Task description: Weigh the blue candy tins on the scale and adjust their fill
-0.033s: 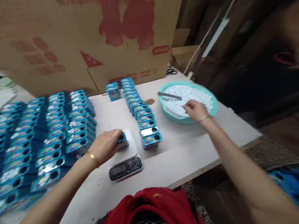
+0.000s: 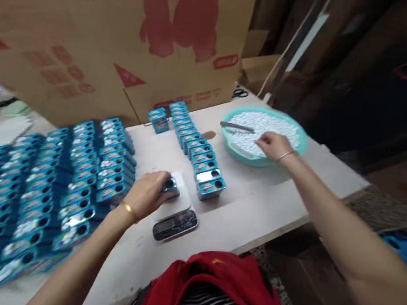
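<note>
**A:** The left hand (image 2: pixel 148 193) is clamped around a blue tin (image 2: pixel 170 186), which sits on the white platform of the scale (image 2: pixel 176 215), near the middle of the table (image 2: pixel 255 202).

**B:** And the right hand (image 2: pixel 273 146) is out at the far right, fingers curled down into the white pellets (image 2: pixel 261 121) in the teal basin (image 2: pixel 246 159). Whether it has pinched any, one cannot tell. A metal scoop (image 2: pixel 236 126) lies just left of it.

**A:** How would that tin handle?

**B:** Light and stiff, likely, with slick printed walls. It is best taken across its long sides, clear of the round hole on top. The pellets look tiny and loose, and apt to roll.

**A:** A row of tins (image 2: pixel 196 152) runs from the scale's right towards the far cardboard box (image 2: pixel 109 48).

**B:** And a packed block of tins (image 2: pixel 65 180) fills the left.
</note>
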Motion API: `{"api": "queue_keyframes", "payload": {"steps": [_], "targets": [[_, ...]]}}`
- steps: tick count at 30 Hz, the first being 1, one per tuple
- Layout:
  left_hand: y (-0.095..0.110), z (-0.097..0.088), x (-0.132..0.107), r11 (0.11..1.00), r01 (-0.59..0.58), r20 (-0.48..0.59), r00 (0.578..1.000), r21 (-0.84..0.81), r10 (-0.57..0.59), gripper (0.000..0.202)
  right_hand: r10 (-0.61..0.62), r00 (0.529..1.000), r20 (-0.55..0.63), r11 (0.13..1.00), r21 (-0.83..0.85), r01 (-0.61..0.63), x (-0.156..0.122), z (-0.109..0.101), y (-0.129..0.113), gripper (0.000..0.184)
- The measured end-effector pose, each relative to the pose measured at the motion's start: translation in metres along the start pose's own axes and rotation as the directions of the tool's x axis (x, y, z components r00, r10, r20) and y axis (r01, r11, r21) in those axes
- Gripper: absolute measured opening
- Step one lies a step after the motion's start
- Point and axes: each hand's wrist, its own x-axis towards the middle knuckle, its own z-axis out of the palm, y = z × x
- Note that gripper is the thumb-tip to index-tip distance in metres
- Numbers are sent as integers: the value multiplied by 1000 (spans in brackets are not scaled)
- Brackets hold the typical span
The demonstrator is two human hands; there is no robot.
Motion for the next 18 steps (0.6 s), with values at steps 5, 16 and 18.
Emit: {"api": "queue_keyframes", "payload": {"steps": [5, 16, 18], "targets": [[-10, -23, -38, 994, 70, -245, 966, -80, -88, 41, 80, 971, 225, 988, -146, -48, 35, 13, 12, 59], [-20, -3, -113, 949, 192, -288, 921, -250, -262, 11, 115, 991, 71, 987, 105, -122, 22, 15, -3, 21], [-19, 4, -119, 939, 199, -257, 927, -281, -273, 10, 240, 970, 36, 880, 413, -233, 19, 9, 0, 8]]}}
